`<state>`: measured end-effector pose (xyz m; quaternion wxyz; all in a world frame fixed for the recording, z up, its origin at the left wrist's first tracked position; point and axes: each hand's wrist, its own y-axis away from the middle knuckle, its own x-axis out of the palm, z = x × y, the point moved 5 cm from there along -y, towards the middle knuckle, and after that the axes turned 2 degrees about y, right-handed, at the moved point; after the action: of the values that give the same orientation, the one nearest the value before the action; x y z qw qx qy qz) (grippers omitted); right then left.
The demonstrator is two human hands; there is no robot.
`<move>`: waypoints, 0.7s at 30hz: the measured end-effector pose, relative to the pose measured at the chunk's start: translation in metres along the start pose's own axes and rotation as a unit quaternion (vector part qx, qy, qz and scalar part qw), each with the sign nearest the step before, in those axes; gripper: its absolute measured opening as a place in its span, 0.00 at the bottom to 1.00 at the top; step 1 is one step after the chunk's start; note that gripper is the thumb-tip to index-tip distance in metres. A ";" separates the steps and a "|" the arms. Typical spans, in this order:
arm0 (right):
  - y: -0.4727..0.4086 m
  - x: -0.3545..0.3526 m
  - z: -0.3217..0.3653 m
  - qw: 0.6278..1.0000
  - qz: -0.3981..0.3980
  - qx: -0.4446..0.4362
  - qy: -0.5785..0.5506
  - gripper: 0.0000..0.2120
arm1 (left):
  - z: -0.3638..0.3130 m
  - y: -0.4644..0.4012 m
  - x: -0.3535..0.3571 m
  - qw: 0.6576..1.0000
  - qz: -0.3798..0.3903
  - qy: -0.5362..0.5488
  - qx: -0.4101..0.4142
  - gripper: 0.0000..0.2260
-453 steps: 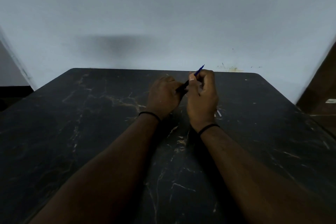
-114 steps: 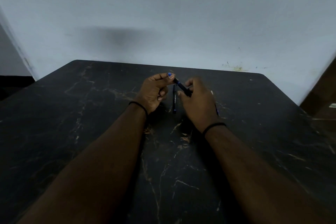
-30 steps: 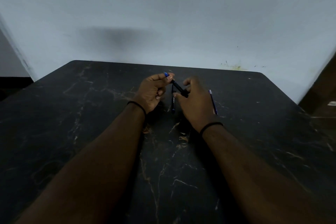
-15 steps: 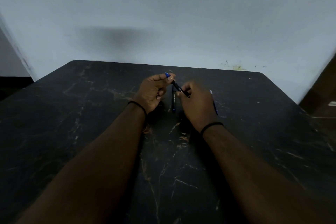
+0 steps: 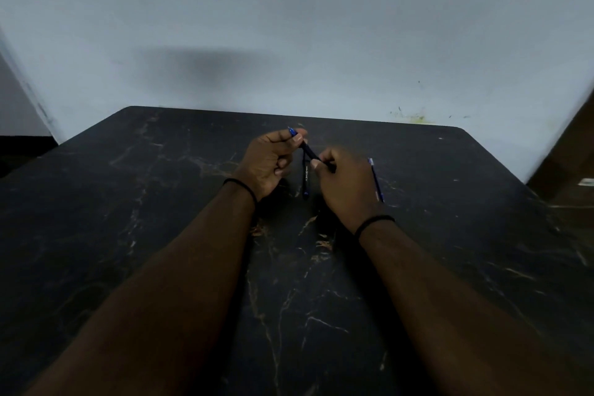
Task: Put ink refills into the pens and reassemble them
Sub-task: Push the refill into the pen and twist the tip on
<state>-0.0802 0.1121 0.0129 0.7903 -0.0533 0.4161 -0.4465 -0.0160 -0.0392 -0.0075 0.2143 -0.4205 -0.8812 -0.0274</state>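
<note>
A dark marbled counter is set against a pale wall. The pen is pinched between left fingers and right fingers, closer together than before; reassembly seems nearly finished. A second pen lies below, a refill rightward.

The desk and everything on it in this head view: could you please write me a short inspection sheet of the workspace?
Surface: dark marble-look table with pale veins, dimly lit.
Job's things: one dark pen held in the air between both hands, blue end at the left thumb; a second dark pen lying on the table between the hands; a thin blue refill lying right of the right hand.
Clutter: nothing seen.
Grips: left hand pinches the pen's blue end; right hand pinches its other end.
Cables: nothing seen.
Surroundings: plain pale wall behind, with yellowish marks low on the right.
</note>
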 end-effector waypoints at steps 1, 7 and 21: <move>0.000 0.000 0.001 1.000 0.007 -0.004 0.010 0.07 | 0.000 0.000 0.000 1.000 -0.001 0.000 -0.001 0.06; -0.001 0.003 0.005 0.999 0.035 -0.016 0.025 0.11 | -0.004 0.004 0.003 1.000 -0.010 0.007 0.006 0.04; 0.000 0.004 0.008 1.000 -0.001 -0.025 -0.008 0.07 | -0.008 0.006 0.002 0.998 -0.051 0.021 0.026 0.04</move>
<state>-0.0732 0.1070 0.0156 0.7916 -0.0777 0.4205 -0.4365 -0.0098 -0.0353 -0.0002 0.2420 -0.3683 -0.8973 -0.0242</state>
